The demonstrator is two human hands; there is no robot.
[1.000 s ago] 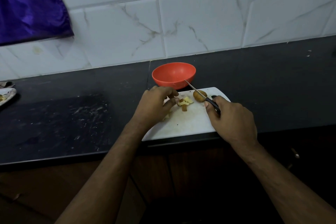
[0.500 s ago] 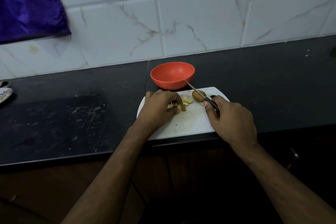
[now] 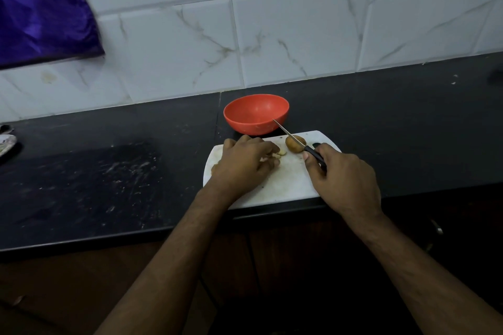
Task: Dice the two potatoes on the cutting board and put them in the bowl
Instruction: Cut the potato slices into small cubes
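Observation:
A white cutting board (image 3: 288, 185) lies at the counter's front edge. My left hand (image 3: 245, 163) lies over the diced potato pieces (image 3: 280, 153) with its fingers curled around them; most pieces are hidden under it. My right hand (image 3: 345, 177) grips the black handle of a knife (image 3: 296, 141), whose blade points up-left toward the bowl. A whole brown potato (image 3: 293, 144) sits at the board's far edge under the blade. The orange bowl (image 3: 255, 114) stands just behind the board and looks empty.
The dark counter (image 3: 109, 185) stretches left with pale scuffs on it. A patterned plate (image 3: 5, 144) sits at the far left edge. A purple cloth (image 3: 40, 8) hangs on the tiled wall, upper left. Dark cabinet fronts lie below the counter edge.
My left hand has slid over the diced pieces and curled round them, so fewer show. The right hand and knife have barely moved.

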